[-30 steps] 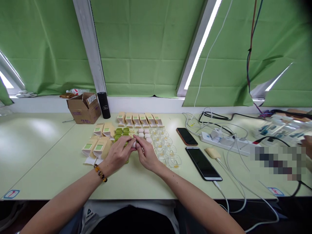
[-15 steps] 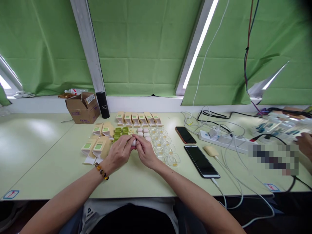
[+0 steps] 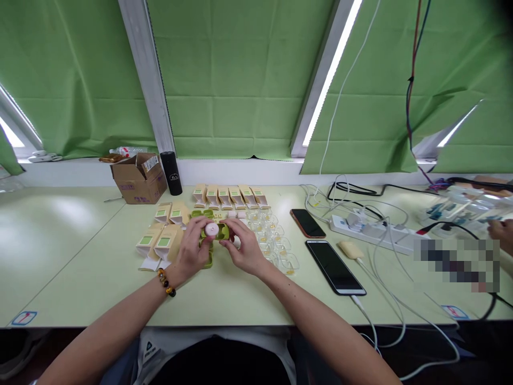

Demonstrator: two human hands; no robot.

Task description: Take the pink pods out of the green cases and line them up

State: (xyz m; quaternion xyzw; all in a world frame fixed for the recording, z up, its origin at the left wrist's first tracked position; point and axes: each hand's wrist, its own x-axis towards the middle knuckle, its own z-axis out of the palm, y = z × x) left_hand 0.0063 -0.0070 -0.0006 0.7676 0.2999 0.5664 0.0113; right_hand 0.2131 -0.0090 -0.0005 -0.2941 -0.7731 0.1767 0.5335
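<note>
My left hand [image 3: 194,248] and my right hand [image 3: 244,248] are closed on opposite ends of a small green two-cup tray [image 3: 223,232] above the table. A pale pink, round-topped piece [image 3: 211,229] stands in the tray's left cup, between my left thumb and fingers. The right cup shows its green inside. Under and beside my left hand lie more green trays [image 3: 207,260], partly hidden. Behind my right fingers are several pale pink pieces [image 3: 236,215], and to the right stand rows of clear plastic cups [image 3: 281,245] with yellowish bottoms.
Cream cartons with green labels [image 3: 163,241] stand at left and in a back row. A cardboard box [image 3: 138,182] and black bottle [image 3: 171,174] stand behind. Two phones [image 3: 334,267], a power strip [image 3: 372,235] and loose cables lie right. Another person's hand [image 3: 500,232] is at the right edge.
My hands have parted slightly, from being together around a pale pink piece to holding a green tray with that piece in its left cup. The view has shifted slightly.
</note>
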